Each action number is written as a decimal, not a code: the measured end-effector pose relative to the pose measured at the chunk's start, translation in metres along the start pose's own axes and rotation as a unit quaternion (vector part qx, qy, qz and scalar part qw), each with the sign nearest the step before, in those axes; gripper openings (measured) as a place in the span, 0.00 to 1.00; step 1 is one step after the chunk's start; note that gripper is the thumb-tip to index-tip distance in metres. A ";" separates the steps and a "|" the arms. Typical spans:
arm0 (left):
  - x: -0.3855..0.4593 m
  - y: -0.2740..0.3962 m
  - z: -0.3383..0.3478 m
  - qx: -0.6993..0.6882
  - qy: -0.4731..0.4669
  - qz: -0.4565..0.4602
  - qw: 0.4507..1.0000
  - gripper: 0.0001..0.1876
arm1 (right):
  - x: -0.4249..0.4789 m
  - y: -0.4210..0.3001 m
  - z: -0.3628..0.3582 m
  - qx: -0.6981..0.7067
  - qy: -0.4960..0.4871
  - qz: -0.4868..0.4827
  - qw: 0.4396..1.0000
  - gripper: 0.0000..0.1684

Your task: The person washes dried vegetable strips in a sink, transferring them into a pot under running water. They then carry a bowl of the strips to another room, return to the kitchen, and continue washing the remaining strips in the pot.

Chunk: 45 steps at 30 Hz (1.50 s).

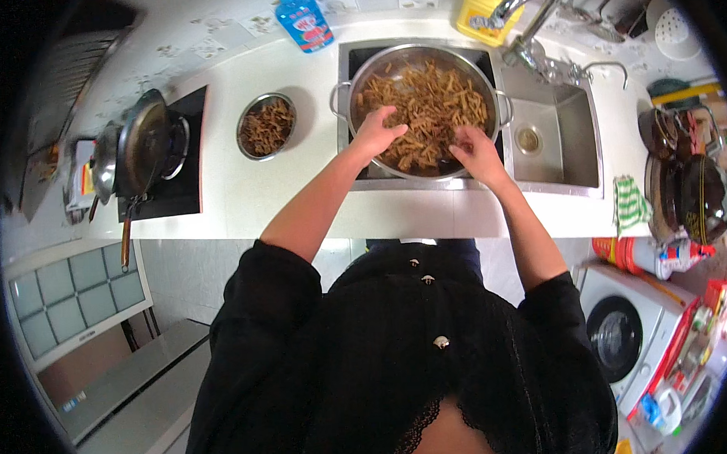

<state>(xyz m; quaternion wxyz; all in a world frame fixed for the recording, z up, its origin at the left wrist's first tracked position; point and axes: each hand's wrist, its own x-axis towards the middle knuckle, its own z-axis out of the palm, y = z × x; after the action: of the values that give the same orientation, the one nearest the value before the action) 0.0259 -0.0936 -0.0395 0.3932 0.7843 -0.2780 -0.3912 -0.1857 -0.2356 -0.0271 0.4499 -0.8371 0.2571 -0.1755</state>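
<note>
A wide two-handled stainless steel pan [420, 51] rests over the left sink basin. Brown, dried-looking food strips [431, 98] are spread through it, with liquid visible near its lower rim. My left hand [379, 132] hovers over the pan's left side, thumb and fingers apart and nothing between them. On the right side, my right hand [479, 157] reaches into the strips with curled fingers. Whether it grips any pieces is hidden. A small metal bowl [239, 135] of darker brown strips [266, 128] stands on the counter to the left.
The right sink basin [567, 136] lies beside the pan, under a chrome faucet [528, 47]. Behind are a blue bottle [304, 22] and a yellow jug [485, 12]. Far left, a wok [144, 141] sits on the stove [184, 173]. A green-striped cloth [630, 204] and dark pots [702, 197] are right.
</note>
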 end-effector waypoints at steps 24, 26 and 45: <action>0.075 0.003 0.021 -0.274 0.024 -0.139 0.951 0.27 | 0.102 0.041 0.025 0.184 -0.165 0.248 0.937 0.44; 0.073 -0.006 0.012 -0.298 -0.015 -0.133 0.945 0.22 | 0.103 0.037 0.015 0.172 -0.173 0.212 0.946 0.36; 0.108 -0.009 0.072 -0.142 0.114 -0.204 0.962 0.49 | 0.118 0.105 0.107 0.044 -0.145 0.124 0.981 0.64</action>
<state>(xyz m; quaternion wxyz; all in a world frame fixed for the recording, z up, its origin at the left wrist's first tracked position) 0.0256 -0.1981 -0.1173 0.4412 0.7998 -0.0070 -0.4070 -0.0625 -0.2825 -0.1654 0.5368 -0.7948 0.2829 -0.0062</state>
